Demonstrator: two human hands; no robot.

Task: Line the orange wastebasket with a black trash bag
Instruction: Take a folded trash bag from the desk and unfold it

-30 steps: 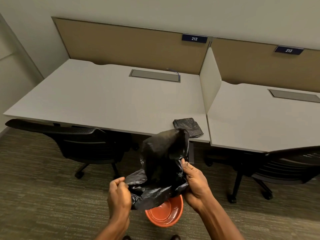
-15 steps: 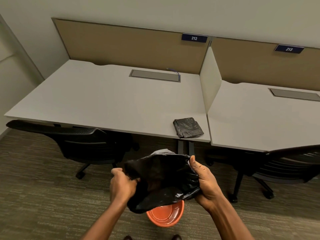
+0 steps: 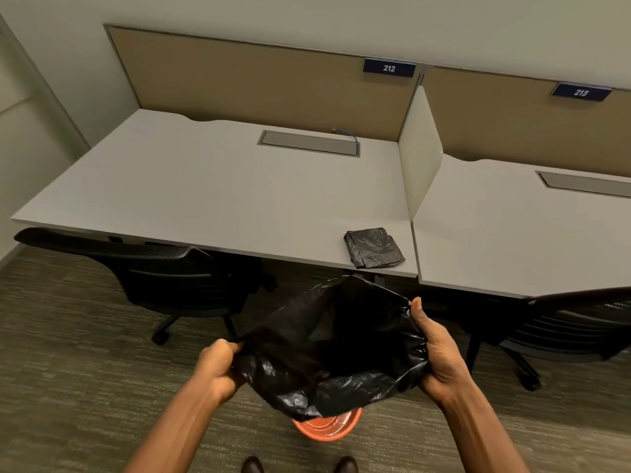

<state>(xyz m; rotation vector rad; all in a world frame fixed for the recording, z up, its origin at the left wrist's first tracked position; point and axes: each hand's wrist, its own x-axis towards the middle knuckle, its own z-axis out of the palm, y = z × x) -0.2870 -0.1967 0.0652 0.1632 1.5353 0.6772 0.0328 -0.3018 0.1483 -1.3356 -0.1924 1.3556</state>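
A: Both hands are clamped on the black trash bag [image 3: 327, 349]. The left hand [image 3: 218, 368] fists the near-left part of its rim, and the right hand [image 3: 435, 353] pinches the right part, thumb up along the edge. The hands are held well apart, so the mouth is stretched wide.

B: Where's the bag relative to the orange wastebasket [image 3: 327, 428]?

A: In the air, directly above it. The wastebasket stands on the carpet just ahead of the person's shoes, mostly hidden by the hanging plastic; only a crescent of its rim shows.

B: So how far along?

A: I'd say the bag is unfolded and opened. Lowering it in and folding the rim over the edge are left.

B: Orientation?

A: The mouth faces up and toward the camera, its long axis running left to right between the hands. The body sags down toward the wastebasket. A folded spare bag [image 3: 374, 247] lies on the table [image 3: 205, 192].
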